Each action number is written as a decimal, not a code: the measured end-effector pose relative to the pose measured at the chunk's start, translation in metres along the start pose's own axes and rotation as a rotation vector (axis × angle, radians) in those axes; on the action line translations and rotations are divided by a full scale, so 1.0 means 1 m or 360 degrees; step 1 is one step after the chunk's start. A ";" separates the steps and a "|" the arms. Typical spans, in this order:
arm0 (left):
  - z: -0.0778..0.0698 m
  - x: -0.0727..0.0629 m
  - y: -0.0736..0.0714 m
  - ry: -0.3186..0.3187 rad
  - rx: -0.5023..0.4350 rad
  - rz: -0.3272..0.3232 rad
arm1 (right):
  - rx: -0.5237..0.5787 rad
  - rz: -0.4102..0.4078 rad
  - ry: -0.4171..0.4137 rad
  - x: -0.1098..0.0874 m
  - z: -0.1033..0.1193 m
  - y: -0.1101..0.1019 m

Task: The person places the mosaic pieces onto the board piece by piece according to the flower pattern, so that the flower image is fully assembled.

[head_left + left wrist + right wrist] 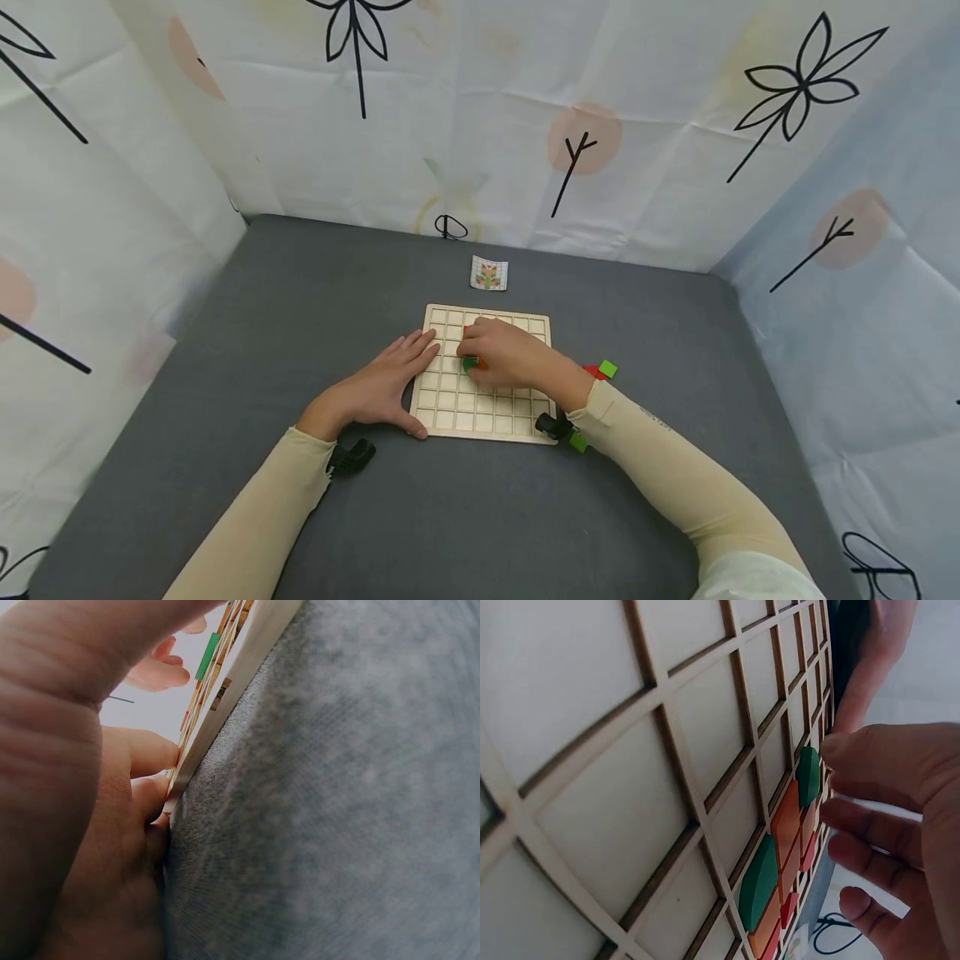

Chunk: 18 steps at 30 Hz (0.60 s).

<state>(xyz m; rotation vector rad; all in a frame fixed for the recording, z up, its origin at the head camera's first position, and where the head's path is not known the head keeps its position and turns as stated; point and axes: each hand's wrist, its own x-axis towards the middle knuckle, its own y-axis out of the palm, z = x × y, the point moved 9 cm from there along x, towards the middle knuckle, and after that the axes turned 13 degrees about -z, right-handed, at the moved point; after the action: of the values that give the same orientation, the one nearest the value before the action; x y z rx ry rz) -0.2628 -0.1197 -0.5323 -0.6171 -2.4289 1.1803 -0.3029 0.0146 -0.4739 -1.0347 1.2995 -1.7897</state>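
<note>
A pale wooden grid board (453, 400) lies on the grey table, its cells partly filled with green, orange and red pieces. My left hand (382, 387) rests along the board's left edge with fingers spread and thumb at the near corner. Over the board's middle, my right hand (510, 354) has its thumb and fingertips right beside a green piece (808, 776) sitting in a cell. Nothing shows between its loosely bent fingers. Next to that lie orange pieces (785, 821), red pieces (808, 855) and another green piece (757, 881). In the head view the right hand hides most of them.
A small card with a coloured pattern (489, 273) lies behind the board. Right of the board, partly under the right forearm, are a loose green block (607, 368), red pieces (595, 372) and another green block (577, 442). Printed fabric walls surround the table.
</note>
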 end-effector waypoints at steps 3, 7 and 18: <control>0.001 0.000 0.001 -0.0005 0.0015 0.0004 | -0.0005 0.0014 0.0057 -0.001 -0.002 0.001; 0.001 0.000 0.002 -0.0003 0.0024 0.0008 | -0.0001 0.0041 0.0092 -0.001 -0.003 0.004; 0.001 0.000 0.000 -0.0015 0.0019 0.0005 | 0.0046 -0.0012 -0.0015 0.001 0.001 0.005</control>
<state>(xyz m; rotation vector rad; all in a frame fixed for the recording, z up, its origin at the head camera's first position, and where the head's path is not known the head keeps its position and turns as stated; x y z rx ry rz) -0.2632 -0.1202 -0.5333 -0.6131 -2.4276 1.2004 -0.3015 0.0124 -0.4780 -1.0322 1.2619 -1.8023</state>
